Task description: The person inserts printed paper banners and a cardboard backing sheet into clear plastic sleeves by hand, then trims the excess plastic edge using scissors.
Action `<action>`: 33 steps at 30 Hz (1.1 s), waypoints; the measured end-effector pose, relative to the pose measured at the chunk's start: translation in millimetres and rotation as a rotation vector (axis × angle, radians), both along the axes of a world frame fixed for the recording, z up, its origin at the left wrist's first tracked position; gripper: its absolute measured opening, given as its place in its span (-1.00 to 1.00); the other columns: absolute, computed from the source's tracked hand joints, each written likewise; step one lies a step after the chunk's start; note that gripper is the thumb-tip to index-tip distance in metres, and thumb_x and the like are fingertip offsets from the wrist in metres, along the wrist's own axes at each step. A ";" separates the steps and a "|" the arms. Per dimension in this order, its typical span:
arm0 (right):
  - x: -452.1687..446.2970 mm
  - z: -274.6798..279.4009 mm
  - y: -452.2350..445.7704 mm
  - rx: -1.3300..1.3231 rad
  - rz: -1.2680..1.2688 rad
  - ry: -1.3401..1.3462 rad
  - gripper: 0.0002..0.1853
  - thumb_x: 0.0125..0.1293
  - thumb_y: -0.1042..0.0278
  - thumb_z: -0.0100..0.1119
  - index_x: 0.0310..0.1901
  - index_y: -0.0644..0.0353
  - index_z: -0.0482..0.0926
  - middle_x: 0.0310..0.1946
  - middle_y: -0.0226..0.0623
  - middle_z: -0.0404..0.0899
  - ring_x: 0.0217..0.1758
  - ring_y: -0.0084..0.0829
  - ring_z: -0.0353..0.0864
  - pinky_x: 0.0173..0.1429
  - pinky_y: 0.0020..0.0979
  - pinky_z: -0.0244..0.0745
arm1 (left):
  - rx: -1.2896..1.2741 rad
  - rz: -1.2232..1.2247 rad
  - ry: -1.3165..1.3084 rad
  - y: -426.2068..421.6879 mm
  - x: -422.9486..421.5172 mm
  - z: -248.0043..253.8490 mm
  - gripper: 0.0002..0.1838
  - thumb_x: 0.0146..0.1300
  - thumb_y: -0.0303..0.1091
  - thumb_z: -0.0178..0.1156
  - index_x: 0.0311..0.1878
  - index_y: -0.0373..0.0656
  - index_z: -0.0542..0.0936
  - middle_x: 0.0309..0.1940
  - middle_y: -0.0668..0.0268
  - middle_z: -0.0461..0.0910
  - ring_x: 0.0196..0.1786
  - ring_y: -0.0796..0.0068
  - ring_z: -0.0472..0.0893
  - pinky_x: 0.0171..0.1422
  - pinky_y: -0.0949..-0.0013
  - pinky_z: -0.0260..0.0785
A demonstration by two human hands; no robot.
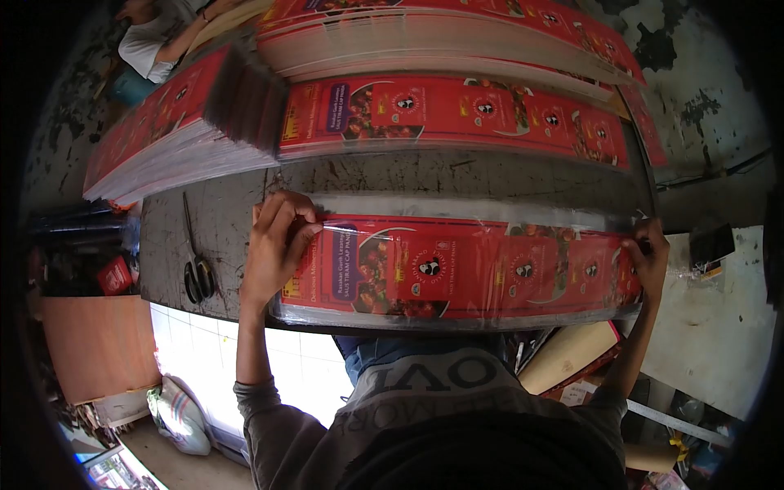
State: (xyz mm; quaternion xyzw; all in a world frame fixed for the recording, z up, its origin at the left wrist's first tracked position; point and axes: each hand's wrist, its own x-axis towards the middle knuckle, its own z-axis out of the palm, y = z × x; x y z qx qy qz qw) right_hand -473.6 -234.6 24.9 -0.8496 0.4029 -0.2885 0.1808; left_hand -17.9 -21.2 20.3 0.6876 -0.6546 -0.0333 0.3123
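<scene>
We look down on two bare hands at work over a dark grey, scratched desk (392, 171), where a long, red printed strip with a clear plastic margin (469, 269) lies flat along the near edge, just before the wearer's grey shirt (441, 388). The left hand (282, 241), its fingers bent and nearly closed against the thumb, pinches the strip's far left corner. The right hand (648, 249), similarly curled, has hold of the far right corner between thumb and fingers. On the strip we read "Saus Tiram Cap Panda" beside round emblems and pictures of food.

Left of the left hand, we see black-handled metal scissors (197, 278) resting on the desk, blades pointing away from the wearer. Beyond the strip lies a long stack of matching red sheets (445, 110); a slanting red-topped stack (155, 131) adjoins it at left, and a taller pile (465, 45) rises behind. At upper left, we glimpse another person's white sleeve (145, 53).
</scene>
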 end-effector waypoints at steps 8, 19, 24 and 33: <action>-1.5 -5.9 -2.0 0.043 -0.085 -0.035 -0.75 -0.10 0.62 0.16 -0.52 0.27 0.23 -0.60 -0.41 0.16 -0.48 -0.58 0.15 -0.33 -0.60 0.11 | -0.008 -0.006 0.006 -0.7 1.6 -4.8 -0.91 0.08 -0.45 0.11 -0.37 -0.17 0.40 -0.41 0.32 0.45 -0.34 0.41 0.42 -0.08 0.37 0.03; -7.2 -5.6 -10.0 0.027 -0.092 -0.008 -0.77 -0.09 0.57 0.21 -0.54 0.32 0.28 -0.62 -0.35 0.21 -0.53 -0.53 0.19 -0.39 -0.54 0.15 | 0.009 0.045 -0.043 -2.8 -0.7 1.6 -0.91 0.09 -0.43 0.12 -0.38 -0.19 0.43 -0.47 0.30 0.47 -0.40 0.39 0.43 -0.06 0.36 0.04; -12.7 21.8 14.8 -0.086 -0.107 -0.192 -0.77 -0.07 0.57 0.18 -0.55 0.29 0.27 -0.56 -0.43 0.16 -0.46 -0.56 0.16 -0.37 -0.58 0.12 | -0.106 0.071 0.227 14.7 3.5 -1.4 -0.84 0.07 -0.36 0.17 -0.40 -0.22 0.43 -0.52 0.30 0.44 -0.41 0.46 0.41 -0.21 0.40 0.19; -27.4 54.0 53.8 -0.359 -0.131 -0.264 -0.80 0.12 0.43 0.08 -0.48 0.27 0.26 -0.49 -0.34 0.22 -0.41 -0.49 0.19 -0.29 -0.57 0.11 | 0.099 -0.213 1.317 19.0 10.0 2.6 -0.04 0.04 0.46 -0.56 0.06 -0.31 0.28 -0.04 -0.10 0.38 0.03 0.05 0.42 0.02 0.17 0.39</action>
